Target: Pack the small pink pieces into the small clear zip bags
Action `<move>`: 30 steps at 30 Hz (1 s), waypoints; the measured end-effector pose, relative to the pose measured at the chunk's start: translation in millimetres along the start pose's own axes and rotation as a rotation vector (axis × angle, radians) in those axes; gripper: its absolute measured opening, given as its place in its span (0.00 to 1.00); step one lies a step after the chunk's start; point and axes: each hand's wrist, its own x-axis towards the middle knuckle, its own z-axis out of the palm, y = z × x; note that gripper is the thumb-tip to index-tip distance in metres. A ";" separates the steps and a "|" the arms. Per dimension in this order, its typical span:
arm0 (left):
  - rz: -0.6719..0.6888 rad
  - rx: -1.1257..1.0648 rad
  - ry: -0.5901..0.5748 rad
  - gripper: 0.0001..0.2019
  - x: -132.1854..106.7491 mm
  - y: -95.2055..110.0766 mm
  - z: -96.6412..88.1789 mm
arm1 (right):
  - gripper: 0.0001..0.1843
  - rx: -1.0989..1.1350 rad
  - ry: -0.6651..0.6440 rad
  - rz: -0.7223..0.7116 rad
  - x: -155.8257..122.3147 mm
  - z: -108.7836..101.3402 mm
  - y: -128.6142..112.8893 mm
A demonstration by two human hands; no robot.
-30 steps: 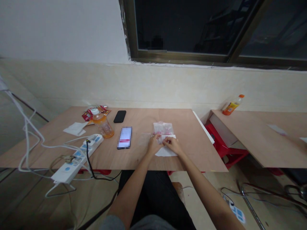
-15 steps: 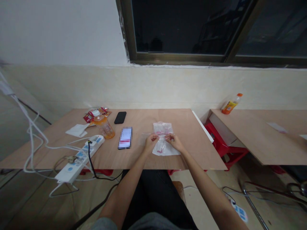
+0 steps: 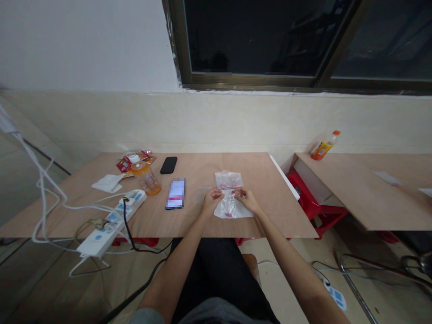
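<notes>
A clear plastic bag (image 3: pixel 232 209) with reddish printing lies on the wooden table (image 3: pixel 199 166) in front of me. My left hand (image 3: pixel 212 199) pinches its left side, fingers closed at about mid-height of the plastic. On the opposite side my right hand (image 3: pixel 248 200) also closes its fingers on the bag. Between the two hands the film forms a crosswise fold. Part of the bag spreads flat beyond my hands, and the rest lies toward me. Left of my left hand rests a phone (image 3: pixel 175 194) with a lit, blurred screen.
A black phone (image 3: pixel 168 165), an orange drink bottle (image 3: pixel 148 179), red snack wrappers (image 3: pixel 124 164) and white tissue (image 3: pixel 108 183) are at the left. A power strip (image 3: pixel 111 223) with cables crosses the table's front edge. Another bottle (image 3: pixel 324 147) stands on the right table (image 3: pixel 357 180).
My right hand has shifted very slightly on the bag, and the plastic near me is creased a little differently. Both hands keep their grip.
</notes>
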 end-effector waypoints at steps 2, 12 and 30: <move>0.000 -0.009 -0.007 0.16 -0.8 2.8 -0.5 | 0.11 0.004 0.007 0.001 -0.5 0.6 -3.9; 0.030 -0.043 -0.080 0.19 -3.5 15.7 4.5 | 0.17 -0.010 0.064 -0.029 -9.5 -4.6 -24.7; 0.071 0.033 -0.259 0.18 -4.4 20.4 23.2 | 0.15 -0.030 0.039 -0.094 -17.0 -6.7 -48.0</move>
